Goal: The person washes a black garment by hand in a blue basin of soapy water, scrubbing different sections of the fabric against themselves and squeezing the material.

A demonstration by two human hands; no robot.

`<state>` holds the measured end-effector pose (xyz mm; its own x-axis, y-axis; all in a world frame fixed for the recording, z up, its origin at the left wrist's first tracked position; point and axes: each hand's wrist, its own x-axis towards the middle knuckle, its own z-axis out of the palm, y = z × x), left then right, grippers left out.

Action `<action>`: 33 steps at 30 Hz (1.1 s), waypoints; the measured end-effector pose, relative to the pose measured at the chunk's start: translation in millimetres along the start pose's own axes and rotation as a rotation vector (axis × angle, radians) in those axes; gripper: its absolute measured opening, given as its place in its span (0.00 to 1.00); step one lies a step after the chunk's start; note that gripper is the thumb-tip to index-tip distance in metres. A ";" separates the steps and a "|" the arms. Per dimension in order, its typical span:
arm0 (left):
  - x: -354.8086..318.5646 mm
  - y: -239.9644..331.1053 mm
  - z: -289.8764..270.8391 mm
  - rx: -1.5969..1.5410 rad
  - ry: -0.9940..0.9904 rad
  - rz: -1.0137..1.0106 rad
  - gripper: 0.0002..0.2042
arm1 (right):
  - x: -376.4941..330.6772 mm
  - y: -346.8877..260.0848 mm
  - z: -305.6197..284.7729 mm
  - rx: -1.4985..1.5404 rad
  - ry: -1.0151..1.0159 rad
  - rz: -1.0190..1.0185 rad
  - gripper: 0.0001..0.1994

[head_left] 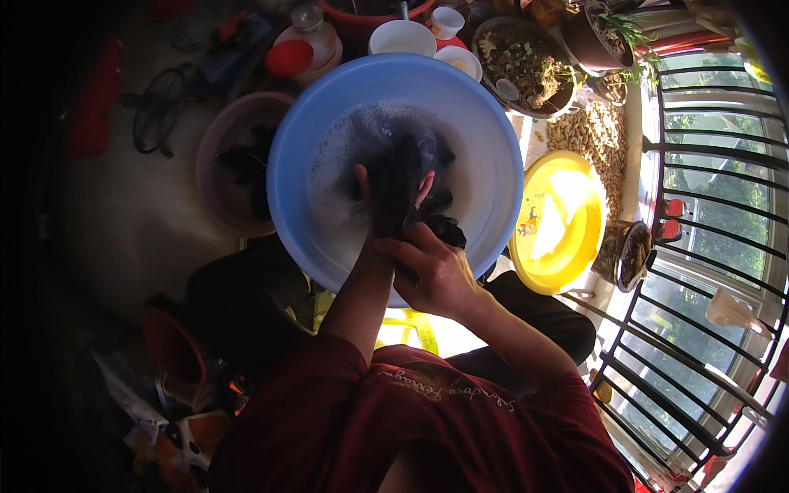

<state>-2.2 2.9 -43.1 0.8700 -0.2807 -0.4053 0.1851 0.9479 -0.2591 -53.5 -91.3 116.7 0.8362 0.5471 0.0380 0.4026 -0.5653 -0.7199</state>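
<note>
A large blue basin [288, 107] of sudsy, cloudy water stands in front of me. Over it my left hand [420, 191] reaches forward with dark wet cloth [400, 177] lying along it. A finger or thumb sticks out on each side of the cloth, spread apart; the other fingers are hidden. My right hand [440, 275] is closed at the left wrist, gripping a bunched end of the dark cloth. The garment's exact kind cannot be made out. More dark fabric seems to lie in the water around the left hand.
On the left, a pinkish basin [215, 177] holds dark fabric. To the right are a yellow basin [598, 209], spread-out peanuts [596, 135] and a barred window [715, 156]. Behind the blue basin stand a white bowl [403, 38], a cup [447, 20] and a planter [526, 70].
</note>
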 end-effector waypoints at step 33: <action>86.5 60.7 -33.7 2.641 0.324 0.183 0.22 | 38.0 172.9 75.6 -0.431 -0.066 0.631 0.34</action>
<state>68.9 31.1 -123.3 0.9192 -0.0138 -0.3935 0.2254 -0.8012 0.5544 19.7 -121.7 -58.7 0.9371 0.0688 -0.3421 -0.0228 -0.9661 -0.2570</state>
